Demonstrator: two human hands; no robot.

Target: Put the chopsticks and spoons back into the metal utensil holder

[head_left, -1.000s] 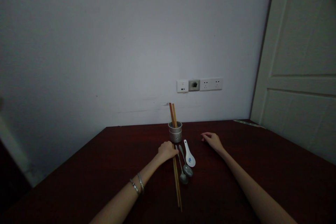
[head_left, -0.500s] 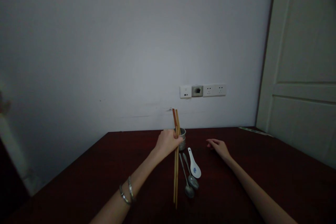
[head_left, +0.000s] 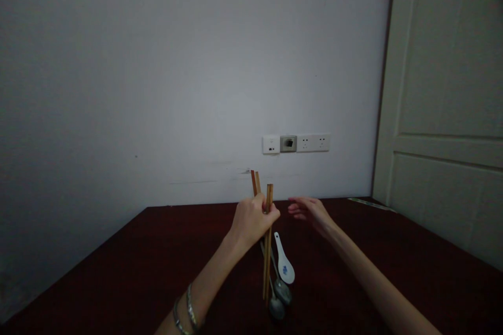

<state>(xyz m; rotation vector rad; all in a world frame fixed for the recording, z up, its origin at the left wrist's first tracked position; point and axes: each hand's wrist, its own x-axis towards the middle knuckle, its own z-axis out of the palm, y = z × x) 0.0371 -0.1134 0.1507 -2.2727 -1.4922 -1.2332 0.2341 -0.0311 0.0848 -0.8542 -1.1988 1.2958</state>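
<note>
The left hand has its grip pinching the chopsticks upright above the desk, with the right hand spread beside them; next they'd need steadying, I'd say.

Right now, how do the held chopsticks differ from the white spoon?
The chopsticks stand near upright in the left hand; the white spoon lies flat on the table, untouched. The chopsticks are long, thin and brown; the white spoon is short, with a blue mark. Both are eating utensils.
</note>
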